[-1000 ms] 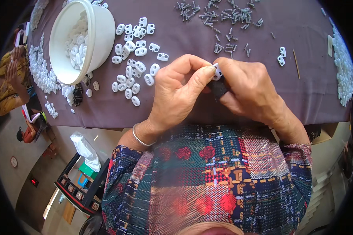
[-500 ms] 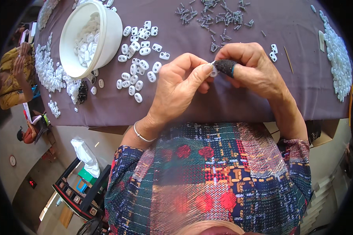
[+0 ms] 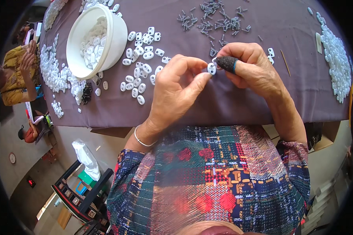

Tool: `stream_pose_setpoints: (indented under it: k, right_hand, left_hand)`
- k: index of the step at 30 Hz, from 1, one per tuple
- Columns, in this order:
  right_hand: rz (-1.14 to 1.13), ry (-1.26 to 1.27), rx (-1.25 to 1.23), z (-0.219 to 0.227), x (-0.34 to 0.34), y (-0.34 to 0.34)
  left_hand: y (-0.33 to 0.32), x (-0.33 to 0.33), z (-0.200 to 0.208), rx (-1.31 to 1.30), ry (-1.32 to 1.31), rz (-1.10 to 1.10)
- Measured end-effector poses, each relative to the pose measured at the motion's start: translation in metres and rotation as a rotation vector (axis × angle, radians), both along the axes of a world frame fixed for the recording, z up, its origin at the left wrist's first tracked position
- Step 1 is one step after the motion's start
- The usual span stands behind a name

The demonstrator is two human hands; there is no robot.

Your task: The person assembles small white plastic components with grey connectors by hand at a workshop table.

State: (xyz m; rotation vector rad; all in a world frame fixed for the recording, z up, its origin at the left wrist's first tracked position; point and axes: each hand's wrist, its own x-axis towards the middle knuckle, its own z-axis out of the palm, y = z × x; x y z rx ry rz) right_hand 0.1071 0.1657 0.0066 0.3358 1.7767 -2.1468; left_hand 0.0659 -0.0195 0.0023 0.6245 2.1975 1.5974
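Observation:
A white two-holed plastic cord lock (image 3: 211, 69) is held between my two hands above the near part of the table. My left hand (image 3: 179, 80) has its thumb and forefinger at the lock's left side. My right hand (image 3: 252, 66) is closed at its right side, with a dark cloth cover (image 3: 226, 64) on the thumb. Its fingers partly hide what they pinch. Just left of my left hand lie loose white cord locks (image 3: 137, 82). Dark metal springs (image 3: 225, 23) are scattered beyond my hands.
A white tub (image 3: 113, 43) of small white parts leans at the left, with heaps of white pieces (image 3: 53, 68) around it. Another pile of white pieces (image 3: 337, 58) lies far right, near a thin wooden stick (image 3: 285, 62). Another person (image 3: 19, 74) sits at left.
My left thumb and forefinger have moved apart a little, and the cord lock's two-holed face now shows between my hands. My right hand has stayed nearly in place. The view has shifted slightly.

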Motion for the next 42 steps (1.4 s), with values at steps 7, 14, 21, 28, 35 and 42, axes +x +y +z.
stream_pose_setpoints:
  k: [7, 14, 21, 28, 35, 42]
  right_hand:
    - [0.033, 0.027, 0.02, 0.005, 0.005, -0.004]
    - [-0.002, 0.087, 0.066, 0.008, 0.011, -0.01]
    - [0.006, 0.34, 0.35, 0.002, 0.014, -0.01]
    - [-0.019, 0.101, 0.172, 0.012, 0.011, -0.011]
    - [0.011, 0.192, 0.222, 0.01, 0.012, -0.011]
    - [0.02, 0.057, 0.048, 0.017, 0.013, -0.009]
  left_hand:
    - [0.004, 0.001, 0.009, 0.023, 0.085, -0.015]
    - [0.003, 0.004, 0.008, 0.034, 0.067, 0.047]
    - [0.0, 0.004, 0.01, 0.058, 0.027, -0.003]
    - [-0.002, 0.001, 0.007, 0.143, -0.077, -0.013]
    - [0.003, 0.001, 0.007, 0.114, 0.027, -0.014]
    - [-0.003, 0.0, 0.013, 0.071, 0.074, -0.062]
